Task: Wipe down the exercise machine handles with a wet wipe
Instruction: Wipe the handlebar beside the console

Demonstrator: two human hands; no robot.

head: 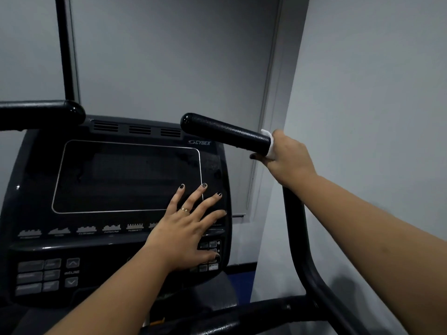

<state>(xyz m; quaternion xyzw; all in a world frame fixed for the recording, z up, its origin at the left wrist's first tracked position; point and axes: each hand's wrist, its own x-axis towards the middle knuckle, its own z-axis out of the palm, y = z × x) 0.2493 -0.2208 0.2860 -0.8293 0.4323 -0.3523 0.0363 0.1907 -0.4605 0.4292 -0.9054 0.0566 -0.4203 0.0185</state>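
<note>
The right black handle [222, 132] of the exercise machine juts toward the upper left. My right hand [287, 158] grips its lower end, with a white wet wipe [269, 137] wrapped between palm and handle. Only a small edge of the wipe shows. My left hand [191, 223] lies flat with spread fingers on the console [121, 180], over the display's lower right corner. The left handle [41, 114] sticks in from the left edge, untouched.
A grey wall [375, 117] stands close on the right. The machine's black curved frame tube [304, 257] runs down below my right arm. Button pads [46, 274] sit on the console's lower left. A black vertical pole [64, 49] rises at the upper left.
</note>
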